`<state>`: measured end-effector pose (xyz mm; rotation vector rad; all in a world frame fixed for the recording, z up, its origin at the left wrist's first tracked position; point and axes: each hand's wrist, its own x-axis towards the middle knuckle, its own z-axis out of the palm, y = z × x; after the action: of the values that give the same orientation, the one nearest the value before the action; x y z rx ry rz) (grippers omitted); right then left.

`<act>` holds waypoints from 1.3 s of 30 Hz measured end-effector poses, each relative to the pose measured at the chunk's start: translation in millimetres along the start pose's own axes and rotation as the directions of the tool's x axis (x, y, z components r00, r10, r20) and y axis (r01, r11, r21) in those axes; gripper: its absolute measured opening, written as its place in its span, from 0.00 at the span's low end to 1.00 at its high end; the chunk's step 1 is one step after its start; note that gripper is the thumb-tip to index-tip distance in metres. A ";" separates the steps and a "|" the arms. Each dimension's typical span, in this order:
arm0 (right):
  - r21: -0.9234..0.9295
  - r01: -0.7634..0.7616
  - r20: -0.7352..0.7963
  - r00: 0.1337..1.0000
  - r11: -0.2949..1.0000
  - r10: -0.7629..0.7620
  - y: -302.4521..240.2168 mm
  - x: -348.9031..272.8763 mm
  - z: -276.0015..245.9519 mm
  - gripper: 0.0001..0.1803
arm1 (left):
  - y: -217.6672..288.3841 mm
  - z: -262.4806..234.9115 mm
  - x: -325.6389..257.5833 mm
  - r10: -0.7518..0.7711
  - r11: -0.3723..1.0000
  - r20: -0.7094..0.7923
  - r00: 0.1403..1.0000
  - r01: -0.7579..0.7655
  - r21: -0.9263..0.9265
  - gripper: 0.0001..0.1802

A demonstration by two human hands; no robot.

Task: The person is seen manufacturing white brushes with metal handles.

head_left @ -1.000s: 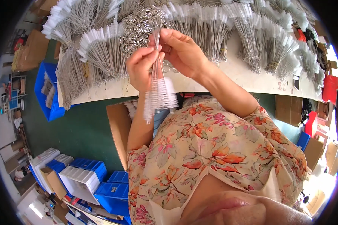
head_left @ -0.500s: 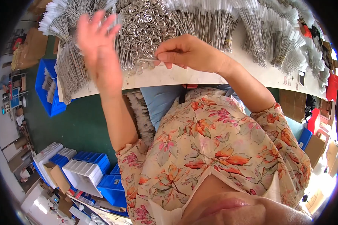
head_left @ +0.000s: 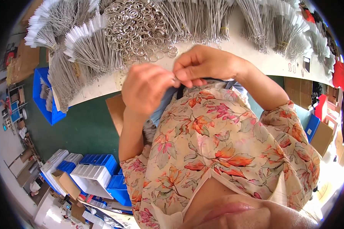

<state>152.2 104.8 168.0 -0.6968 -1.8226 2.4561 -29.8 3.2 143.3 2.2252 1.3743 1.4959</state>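
Blue bins (head_left: 103, 162) and a white box (head_left: 88, 176) sit on the green floor (head_left: 84, 126) at lower left. Both hands meet above the counter (head_left: 263, 63) edge: left hand (head_left: 147, 89) and right hand (head_left: 206, 65) fingers pinch a small metal ring (head_left: 176, 80) between them, near the heap of rings (head_left: 139, 32) and wire brushes (head_left: 84, 49).

Blue bins (head_left: 103, 164) and white boxes (head_left: 88, 178) on green floor (head_left: 84, 126).

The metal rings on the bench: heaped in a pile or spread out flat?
Heaped. The metal rings overlap in a dense mound on the white bench, with a few loose ones strayed toward its near edge.
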 end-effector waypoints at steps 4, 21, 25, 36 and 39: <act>-0.010 -0.210 0.289 0.935 0.978 0.204 15.9 -25.6 -11.2 0.11 | 12.0 21.1 -15.6 0.216 0.976 0.101 0.971 -0.214 -0.032 0.09; -0.883 -0.467 -0.467 0.870 0.042 -0.159 61.0 -45.7 -54.4 0.07 | -64.1 54.5 -26.1 -0.444 0.886 0.075 0.893 0.425 0.187 0.05; -0.913 -0.241 -0.368 0.837 0.330 -0.405 78.3 -23.7 -49.8 0.07 | -70.6 46.9 -19.8 -0.565 0.823 0.005 0.825 0.563 0.079 0.05; -0.591 0.375 -0.293 0.725 0.714 -0.623 -1.5 16.2 -0.8 0.08 | -29.3 26.8 22.1 -0.748 0.378 -0.051 0.661 0.362 -0.852 0.07; -0.470 0.510 -0.318 0.664 0.721 -0.677 -7.6 18.1 13.6 0.05 | -15.4 36.3 24.7 -0.711 0.444 -0.109 0.695 0.323 -0.836 0.07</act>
<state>129.2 99.7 171.7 -0.5043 -1.8763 1.4055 -8.1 43.2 133.4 0.7992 1.0310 1.8744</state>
